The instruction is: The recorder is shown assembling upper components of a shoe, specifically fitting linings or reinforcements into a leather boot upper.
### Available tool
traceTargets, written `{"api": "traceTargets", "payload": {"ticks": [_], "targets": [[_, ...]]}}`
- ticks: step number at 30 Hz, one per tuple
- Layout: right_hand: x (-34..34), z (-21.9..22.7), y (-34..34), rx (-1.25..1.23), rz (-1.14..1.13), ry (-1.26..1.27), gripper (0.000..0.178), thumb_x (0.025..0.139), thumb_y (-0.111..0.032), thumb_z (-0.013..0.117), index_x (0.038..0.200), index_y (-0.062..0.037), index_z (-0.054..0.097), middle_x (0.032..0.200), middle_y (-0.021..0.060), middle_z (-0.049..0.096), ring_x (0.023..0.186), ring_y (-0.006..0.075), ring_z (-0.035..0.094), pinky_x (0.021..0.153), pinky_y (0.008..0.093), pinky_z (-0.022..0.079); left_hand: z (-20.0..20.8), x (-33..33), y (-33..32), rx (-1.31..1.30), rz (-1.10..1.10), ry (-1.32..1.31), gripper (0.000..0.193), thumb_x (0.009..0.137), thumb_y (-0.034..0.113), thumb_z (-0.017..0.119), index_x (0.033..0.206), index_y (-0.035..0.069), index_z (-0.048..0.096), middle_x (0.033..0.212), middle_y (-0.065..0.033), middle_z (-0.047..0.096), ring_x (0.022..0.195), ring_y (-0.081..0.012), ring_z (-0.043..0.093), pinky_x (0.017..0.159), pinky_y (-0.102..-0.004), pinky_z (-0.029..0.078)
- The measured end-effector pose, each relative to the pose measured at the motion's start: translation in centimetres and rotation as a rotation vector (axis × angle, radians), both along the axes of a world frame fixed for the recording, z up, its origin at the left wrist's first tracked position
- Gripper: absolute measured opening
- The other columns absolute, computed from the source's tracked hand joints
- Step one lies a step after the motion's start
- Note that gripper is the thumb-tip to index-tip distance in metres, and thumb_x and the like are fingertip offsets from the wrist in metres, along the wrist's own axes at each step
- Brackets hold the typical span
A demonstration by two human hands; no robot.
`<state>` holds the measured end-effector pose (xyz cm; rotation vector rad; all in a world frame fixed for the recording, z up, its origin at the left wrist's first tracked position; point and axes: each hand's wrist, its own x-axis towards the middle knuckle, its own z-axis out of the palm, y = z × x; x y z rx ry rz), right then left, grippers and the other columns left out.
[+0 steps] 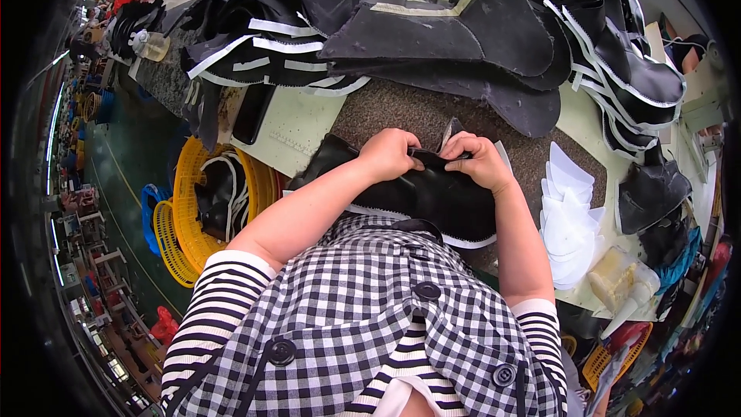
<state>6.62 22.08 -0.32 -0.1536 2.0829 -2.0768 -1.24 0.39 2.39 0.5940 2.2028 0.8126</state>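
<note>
The fingers (461, 143) of both hands are bent and pinched almost together, and I see them holding the top edge of the black piece (421, 199). The left hand (384, 156) and the right hand (482, 166) hold it just beside each other, with a small gap between them. A thin grey flap (451, 133) pokes up by the right hand, but I cannot tell if it is part of the piece. Some of the fingertips are hidden in the folds, so I cannot see just what they press on. The left arm (312, 202) covers some of the piece, and the checked top (332, 289) hides part of its near edge. A dark bit (328, 156) sticks out past that arm, and I cannot tell if it is the same piece. The black piece is right in front of the person's tummy, at the near side of the brown mat (386, 110). It is smooth and a bit shiny, with soft bends, and a white strip (472, 242) runs along its near edge. The yellow basket (184, 205) on the left has black stuff (218, 197) in it that I cannot make out well.
</note>
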Motion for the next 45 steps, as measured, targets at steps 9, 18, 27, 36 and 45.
{"api": "traceTargets", "payload": {"ticks": [9,18,27,36,45], "targets": [[-0.4,1.1,0.0,0.263,0.165,0.146,0.016,0.070,0.006,0.073,0.077,-0.0058,0.064,0.114,0.0118,0.069,0.125,0.0255,0.053,0.106,0.0378,0.037,-0.6,0.7,-0.5,0.061,-0.079,0.257,0.030,0.067,0.025,0.082,0.087,0.006,0.070,0.083,-0.0095,0.065,0.080,-0.0293,0.064,0.070,-0.0382,0.050],[-2.1,-1.1,-1.5,0.169,-0.244,-0.018,0.011,0.080,-0.005,0.072,0.089,-0.0018,0.066,0.080,0.0032,0.067,0.078,0.0101,0.060,0.075,0.0266,0.048,-0.8,0.1,-1.6,0.510,-0.108,0.170,0.021,0.072,0.020,0.077,0.077,0.003,0.066,0.071,-0.0091,0.055,0.073,-0.0286,0.056,0.069,-0.0383,0.045],[-2.5,-2.6,-3.1,0.335,-0.407,0.142,0.025,0.073,-0.013,0.078,0.094,-0.0043,0.068,0.091,0.0084,0.066,0.088,0.0229,0.063,0.080,0.0319,0.049,-2.5,-1.1,-2.3,0.479,-0.175,-0.042,0.017,0.077,0.009,0.071,0.092,0.002,0.066,0.090,-0.0112,0.059,0.089,-0.0284,0.057,0.081,-0.0355,0.046],[-2.5,-1.9,-3.3,0.318,-0.399,0.226,0.021,0.074,-0.010,0.076,0.092,-0.0054,0.067,0.091,0.0073,0.065,0.087,0.0242,0.062,0.079,0.0322,0.049,0.4,-0.3,-0.7,0.262,-0.026,0.130,0.031,0.075,0.013,0.074,0.105,0.004,0.070,0.099,-0.0123,0.066,0.093,-0.0276,0.064,0.083,-0.0351,0.049],[-2.2,-2.6,-3.1,0.132,-0.382,0.154,0.016,0.078,-0.002,0.071,0.092,-0.0040,0.064,0.089,0.0051,0.065,0.087,0.0171,0.062,0.081,0.0279,0.048,-0.8,1.4,0.4,0.365,0.303,0.164,0.019,0.077,0.007,0.074,0.095,0.003,0.073,0.076,-0.0056,0.059,0.073,-0.0144,0.058,0.069,-0.0272,0.045]]}}
